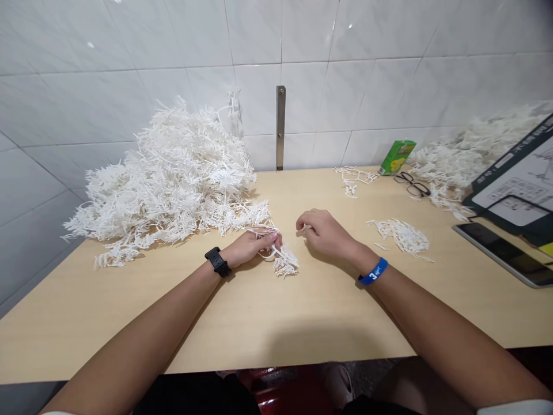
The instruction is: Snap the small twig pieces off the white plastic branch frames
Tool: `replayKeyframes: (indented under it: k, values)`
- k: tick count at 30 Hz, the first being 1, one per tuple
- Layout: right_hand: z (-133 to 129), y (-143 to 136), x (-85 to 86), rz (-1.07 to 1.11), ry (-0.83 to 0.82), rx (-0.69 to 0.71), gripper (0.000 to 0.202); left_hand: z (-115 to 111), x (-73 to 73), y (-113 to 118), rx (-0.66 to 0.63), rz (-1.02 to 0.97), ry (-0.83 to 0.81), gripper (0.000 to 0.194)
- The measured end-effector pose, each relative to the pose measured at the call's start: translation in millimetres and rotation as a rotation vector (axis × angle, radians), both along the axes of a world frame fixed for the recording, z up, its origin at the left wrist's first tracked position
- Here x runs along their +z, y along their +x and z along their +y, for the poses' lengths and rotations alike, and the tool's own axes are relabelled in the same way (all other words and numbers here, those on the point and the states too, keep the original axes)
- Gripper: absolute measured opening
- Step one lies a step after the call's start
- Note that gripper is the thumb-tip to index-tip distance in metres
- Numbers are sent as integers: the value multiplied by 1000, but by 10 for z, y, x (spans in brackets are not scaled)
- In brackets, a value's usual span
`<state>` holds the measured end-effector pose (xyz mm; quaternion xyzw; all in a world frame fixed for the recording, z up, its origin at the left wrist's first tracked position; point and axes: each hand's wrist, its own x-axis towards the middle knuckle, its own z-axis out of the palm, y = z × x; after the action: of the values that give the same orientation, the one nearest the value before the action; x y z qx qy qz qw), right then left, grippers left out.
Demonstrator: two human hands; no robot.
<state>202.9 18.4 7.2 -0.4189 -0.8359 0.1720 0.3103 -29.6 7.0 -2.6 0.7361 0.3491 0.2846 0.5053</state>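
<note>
My left hand (pixel 248 248), with a black watch at the wrist, is closed on a white branched strand (pixel 286 262) that looks like plastic. The strand's frayed end hangs past my fingertips onto the table, and its other side runs toward a big heap of similar strands (pixel 173 173) at the left. A short gap to the right, my right hand (pixel 326 233) is curled with thumb and index finger pinched together. Something small and pale shows at that pinch, too little to name. A small pile of loose white pieces (pixel 404 235) lies right of my right hand.
On the wooden table (pixel 224 328) stand a green carton (pixel 396 157) and glasses (pixel 412 184) at the back right. A second white heap (pixel 466 153), a phone-like dark device (pixel 505 253) and a dark printed box (pixel 518 178) are farther right. A tiled wall (pixel 367 34) closes the back.
</note>
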Motion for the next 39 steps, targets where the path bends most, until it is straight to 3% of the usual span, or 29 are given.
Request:
replayKeyframes:
  k: [2,4,6,9,16,21,24,30,36,39]
  values:
    - [-23,-35,-10,41,-39,-11,18,-8,21,7,-6,60,-5,46]
    - [-77,-107,-29,106,-193,12,16,-21,43,16,9,89,-9,46]
    - [-139,-190,-56,143,-335,56,24,-32,54,30,44,79,-9,43]
    - [-206,-286,-101,136,-415,88,37,-36,38,50,99,12,-52,38]
    - [-198,-321,-155,100,-362,88,35,-7,-26,45,80,-32,-10,30]
    - [-187,-320,-174,97,-311,141,40,-12,-25,52,146,2,-54,29]
    - [-203,-328,-157,177,-329,135,37,-13,-22,56,94,-12,-93,36]
    - [-212,-343,-161,307,-469,190,34,-5,-37,41,-24,122,26,40]
    - [-149,-310,-274,485,-762,418,37,-9,23,2,-168,80,28,39]
    - [-143,-292,-268,500,-768,469,38,-6,46,-12,-191,58,27,41]
